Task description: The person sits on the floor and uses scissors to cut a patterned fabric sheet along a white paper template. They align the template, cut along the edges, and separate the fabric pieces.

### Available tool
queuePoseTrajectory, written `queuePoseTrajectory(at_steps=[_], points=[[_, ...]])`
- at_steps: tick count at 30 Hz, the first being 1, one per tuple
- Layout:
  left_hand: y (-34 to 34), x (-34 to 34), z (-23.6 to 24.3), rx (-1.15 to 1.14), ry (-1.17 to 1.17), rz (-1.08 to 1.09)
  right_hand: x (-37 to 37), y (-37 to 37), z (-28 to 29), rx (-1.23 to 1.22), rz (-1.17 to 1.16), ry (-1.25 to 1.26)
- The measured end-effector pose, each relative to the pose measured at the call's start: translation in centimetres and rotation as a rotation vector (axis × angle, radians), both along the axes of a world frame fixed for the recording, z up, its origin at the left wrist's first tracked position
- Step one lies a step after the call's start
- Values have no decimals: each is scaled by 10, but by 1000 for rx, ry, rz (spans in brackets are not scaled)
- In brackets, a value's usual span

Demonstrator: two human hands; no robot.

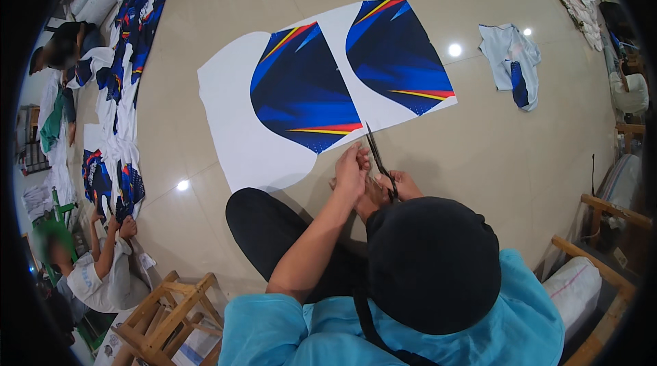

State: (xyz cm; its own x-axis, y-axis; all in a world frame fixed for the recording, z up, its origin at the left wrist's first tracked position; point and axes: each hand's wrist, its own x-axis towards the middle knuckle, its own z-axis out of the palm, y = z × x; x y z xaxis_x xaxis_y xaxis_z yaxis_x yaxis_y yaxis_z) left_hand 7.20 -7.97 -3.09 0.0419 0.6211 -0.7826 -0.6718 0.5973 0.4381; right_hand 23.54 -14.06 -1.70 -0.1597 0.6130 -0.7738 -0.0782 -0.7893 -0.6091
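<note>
A white sheet (226, 113) printed with two dark blue panels (301, 92), striped red and yellow, lies on the floor. My left hand (352, 164) is just below its near edge, fingers curled; whatever they hold is too small to make out. My right hand (400, 181) grips black scissors (375, 147), whose blades point up to the sheet's edge between the panels. A bare foot (369, 198) shows partly behind my hands. My bent dark-trousered leg (260, 229) lies beside the sheet's lower left corner.
Two other people (109, 263) (61, 51) handle printed garments (133, 24) along the left. A pale fabric scrap (499, 58) lies to the right. Wooden stools (168, 297) stand at lower left, with wooden frames (602, 208) and a white sack (571, 280) at right.
</note>
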Motion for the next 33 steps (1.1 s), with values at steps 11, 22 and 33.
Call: queuePoseTrajectory(at_steps=[11, 22, 33], points=[[23, 8, -3, -138, 29, 0, -4, -3, 4, 55, 33, -67], [27, 17, 2, -173, 92, 32, 5, 1, 12, -187, -259, 501], [21, 15, 6, -126, 131, -11, -12, 7, 3, 36, -14, -111]])
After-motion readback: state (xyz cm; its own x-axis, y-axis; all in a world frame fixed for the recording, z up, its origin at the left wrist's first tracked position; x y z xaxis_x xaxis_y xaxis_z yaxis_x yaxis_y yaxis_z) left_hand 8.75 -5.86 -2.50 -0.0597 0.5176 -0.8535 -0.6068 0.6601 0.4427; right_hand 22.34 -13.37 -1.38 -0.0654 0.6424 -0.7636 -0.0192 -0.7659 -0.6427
